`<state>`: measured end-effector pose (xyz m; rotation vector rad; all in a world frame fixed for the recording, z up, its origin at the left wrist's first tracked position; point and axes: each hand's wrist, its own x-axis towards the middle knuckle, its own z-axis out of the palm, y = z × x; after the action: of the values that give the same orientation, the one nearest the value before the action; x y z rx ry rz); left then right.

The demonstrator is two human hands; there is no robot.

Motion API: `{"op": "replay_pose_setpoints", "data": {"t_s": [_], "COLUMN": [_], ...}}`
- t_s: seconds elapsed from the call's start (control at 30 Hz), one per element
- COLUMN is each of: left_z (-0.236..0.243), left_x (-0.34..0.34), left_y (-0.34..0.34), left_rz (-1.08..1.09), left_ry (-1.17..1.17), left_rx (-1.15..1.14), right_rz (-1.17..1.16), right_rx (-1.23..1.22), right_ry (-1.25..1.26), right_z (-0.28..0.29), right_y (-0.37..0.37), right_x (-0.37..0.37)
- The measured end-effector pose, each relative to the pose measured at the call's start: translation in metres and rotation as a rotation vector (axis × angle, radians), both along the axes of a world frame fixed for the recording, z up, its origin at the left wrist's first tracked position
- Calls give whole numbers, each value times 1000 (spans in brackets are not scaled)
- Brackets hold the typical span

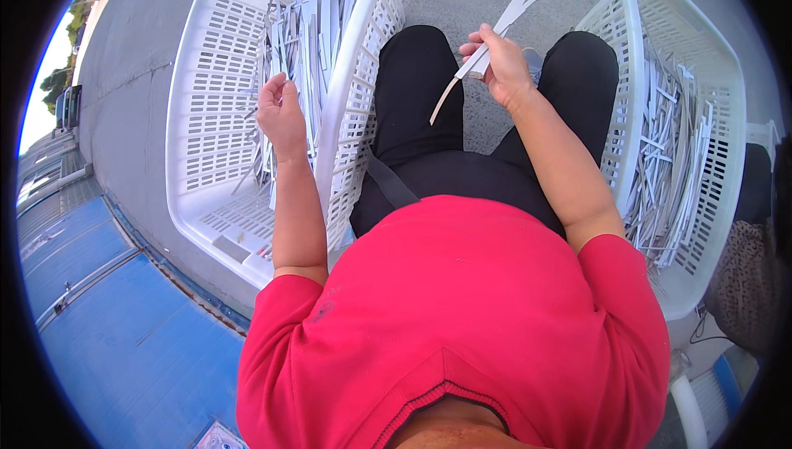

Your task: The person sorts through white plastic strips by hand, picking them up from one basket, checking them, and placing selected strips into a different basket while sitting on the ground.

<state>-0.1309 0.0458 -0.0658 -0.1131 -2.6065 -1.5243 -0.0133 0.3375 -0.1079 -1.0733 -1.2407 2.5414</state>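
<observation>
Held strips, with two baskets of strip stock

Item 1: held strips [518,8], white, few in number. Far end wide and forked; near end a single narrow, curved, yellowish tail. Located between the two baskets, above the lap, clear of both rims.

Item 2: right hand [503,68], closed on the held strips, thumb uppermost, fingers bent around from the left.

Item 3: left hand [282,119], fingers bent, thumb near the fingertips (whether a thin strip is pinched there, one cannot tell). Positioned over the left basket, inward of its right-hand edge.

Item 4: left basket [210,86], white, slotted walls, tilted in view. Contains loose strips [318,36], white and grey, mostly lengthwise, gathered toward the right-hand edge and reaching toward the far edge.

Item 5: right basket [634,36], white, slotted likewise. Contains a tangled heap [660,160] of similar strips, many crossing, running down toward the near edge.

Item 6: black trousers [417,77] and red shirt [462,284], worn by the seated person, knees between the baskets.

Item 7: grey ground [124,111], beneath both baskets.
</observation>
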Motion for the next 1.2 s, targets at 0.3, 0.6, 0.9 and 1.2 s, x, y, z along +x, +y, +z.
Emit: {"op": "replay_pose_setpoints", "data": {"t_s": [0.3, 0.6, 0.9, 1.2], "left_z": [-8, 26, 2, -15], "left_x": [-17, 56, 82, 84], "left_y": [10, 64, 110, 107], "left_rz": [-151, -474, -665, -525], "left_ry": [-71, -411, -820, -941], "left_rx": [-49, 172, 285, 483], "right_rz": [-7, 57, 272, 435], "right_rx": [-1, 30, 250, 359], "right_ry": [1, 41, 132, 198], "right_z": [4, 8, 3, 5], "right_y": [1, -7, -24, -30], "right_x": [1, -6, -8, -9]}}
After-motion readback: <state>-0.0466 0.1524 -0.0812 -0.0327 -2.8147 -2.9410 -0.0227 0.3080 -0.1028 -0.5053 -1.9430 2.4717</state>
